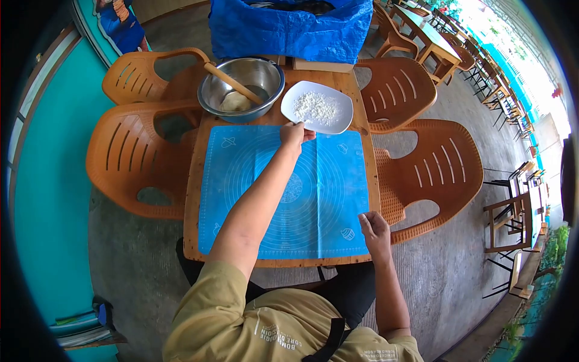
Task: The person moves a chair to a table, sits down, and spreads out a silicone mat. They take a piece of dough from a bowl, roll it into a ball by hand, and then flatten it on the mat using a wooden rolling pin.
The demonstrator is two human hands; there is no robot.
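My left hand (294, 137) reaches across the mat and grips the near rim of a white plate (291, 111), thumb at the edge. White flour (318, 107) is heaped loosely on the plate. Beneath my forearm a blue silicone pastry mat (341, 199), printed with circles and rulers, lies flat. By the mat's lower right edge, my right hand (376, 233) is closed with curled fingers; whether anything is in them is hidden. Left of the plate, a metal mixing bowl (272, 81) holds a pale lump of dough (235, 102) and a wooden rolling pin (232, 81) leaning on its rim.
The wooden table (194, 199) has orange-brown plastic chairs on both sides, such as a left chair (136, 154) and a right chair (443, 172). At the far end stands a large blue bag (289, 36). More tables and chairs stand farther right.
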